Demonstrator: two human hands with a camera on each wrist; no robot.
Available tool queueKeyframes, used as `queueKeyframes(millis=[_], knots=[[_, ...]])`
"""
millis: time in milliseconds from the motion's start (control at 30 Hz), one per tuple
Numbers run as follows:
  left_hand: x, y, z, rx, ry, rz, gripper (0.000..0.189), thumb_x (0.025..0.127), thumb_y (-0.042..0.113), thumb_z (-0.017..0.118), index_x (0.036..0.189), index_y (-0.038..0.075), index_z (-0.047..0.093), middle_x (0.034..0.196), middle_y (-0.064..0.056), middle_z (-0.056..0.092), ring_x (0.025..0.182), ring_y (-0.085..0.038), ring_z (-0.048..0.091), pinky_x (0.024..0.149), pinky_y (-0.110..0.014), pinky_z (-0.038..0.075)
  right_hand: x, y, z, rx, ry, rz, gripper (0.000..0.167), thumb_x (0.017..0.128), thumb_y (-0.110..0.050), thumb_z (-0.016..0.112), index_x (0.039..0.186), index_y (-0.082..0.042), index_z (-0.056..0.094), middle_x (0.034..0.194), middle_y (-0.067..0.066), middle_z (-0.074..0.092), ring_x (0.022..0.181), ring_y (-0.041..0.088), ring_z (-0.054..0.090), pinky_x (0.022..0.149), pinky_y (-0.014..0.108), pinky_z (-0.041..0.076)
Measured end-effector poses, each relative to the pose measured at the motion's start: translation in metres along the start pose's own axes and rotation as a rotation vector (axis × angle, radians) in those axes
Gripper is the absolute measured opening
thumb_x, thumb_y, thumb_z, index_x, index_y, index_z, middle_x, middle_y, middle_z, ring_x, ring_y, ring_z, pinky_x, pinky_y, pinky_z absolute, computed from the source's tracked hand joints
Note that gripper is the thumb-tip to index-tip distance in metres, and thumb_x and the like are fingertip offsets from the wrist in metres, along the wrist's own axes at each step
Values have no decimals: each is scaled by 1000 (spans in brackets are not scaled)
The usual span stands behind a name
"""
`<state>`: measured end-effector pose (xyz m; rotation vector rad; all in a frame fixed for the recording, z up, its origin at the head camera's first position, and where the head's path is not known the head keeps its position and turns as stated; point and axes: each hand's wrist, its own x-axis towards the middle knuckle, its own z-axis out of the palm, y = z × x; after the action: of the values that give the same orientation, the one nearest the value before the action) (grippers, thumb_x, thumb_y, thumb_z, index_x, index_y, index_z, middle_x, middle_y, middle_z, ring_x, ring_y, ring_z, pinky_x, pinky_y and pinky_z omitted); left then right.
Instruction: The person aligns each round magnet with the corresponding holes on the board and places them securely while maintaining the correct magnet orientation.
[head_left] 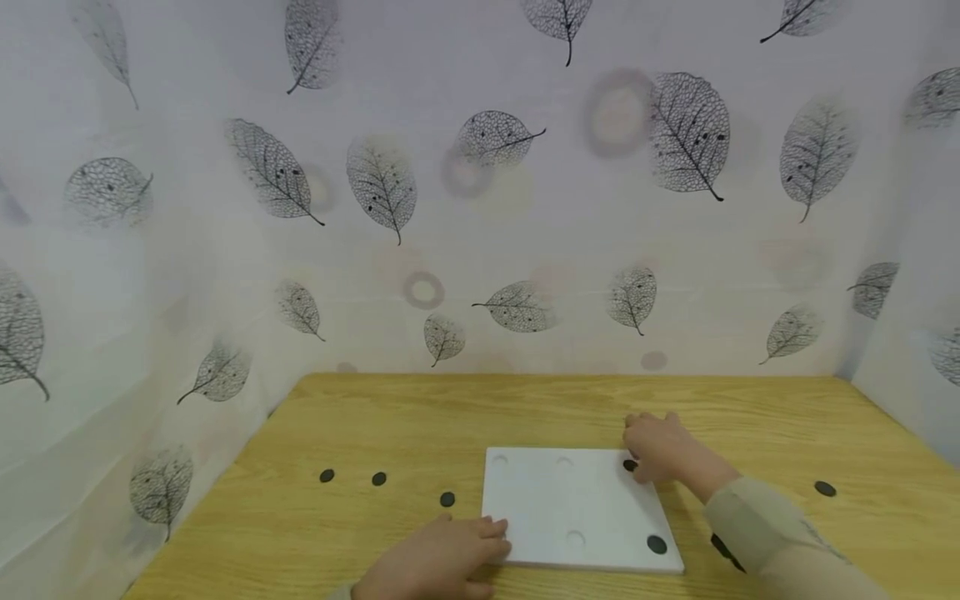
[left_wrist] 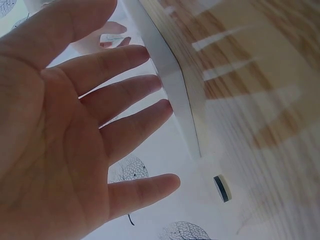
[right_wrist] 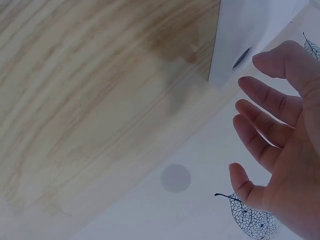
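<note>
A white board (head_left: 558,508) with shallow round recesses lies on the wooden table. One black disc (head_left: 657,544) sits at its near right corner. Another black disc (head_left: 630,466) is at the far right corner, partly covered by my right hand (head_left: 660,450). In the right wrist view, that hand's thumb (right_wrist: 272,60) and loosely bent fingers hover beside the disc (right_wrist: 241,58), holding nothing. My left hand (head_left: 442,554) rests its fingertips at the board's near left corner. Its fingers (left_wrist: 130,130) are spread and nearly straight along the board's edge in the left wrist view.
Left of the board lie three dark discs on the table (head_left: 360,417), the closest being a disc (head_left: 447,499) near its left edge. Another disc (head_left: 825,488) lies far right. A dark disc (head_left: 726,552) is partly hidden by the right sleeve. Leaf-patterned curtains (head_left: 510,208) surround the table.
</note>
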<state>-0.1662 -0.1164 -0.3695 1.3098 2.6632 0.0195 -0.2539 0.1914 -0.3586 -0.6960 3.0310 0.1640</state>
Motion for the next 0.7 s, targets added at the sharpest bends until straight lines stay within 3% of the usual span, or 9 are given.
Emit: queueKeyframes(millis=[333,500,700], knots=[[-2,1,1,47,35,23,35,83,34,59,115,21,56,126,7,48,113,-9,45,80,-35,45,-16,26,5,62,11,24,21,63,-12,68,59,-13,47,75,0,45,67,20,39,61,50,35],[-2,1,1,39,30,15,36,82,34,59,116,22,55,126,7,48,114,-9,45,80,-36,44,-26,41,10,30,38,38,24,60,-16,69,58,-14,46,72,-2,43,64,18,39,60,53,36],[-1,-1,2,63,33,45,36,83,35,58,115,21,56,125,6,48,112,-9,46,80,-31,45,-42,60,15,32,54,58,23,60,-10,67,59,-13,44,70,-3,41,62,17,36,58,52,35]])
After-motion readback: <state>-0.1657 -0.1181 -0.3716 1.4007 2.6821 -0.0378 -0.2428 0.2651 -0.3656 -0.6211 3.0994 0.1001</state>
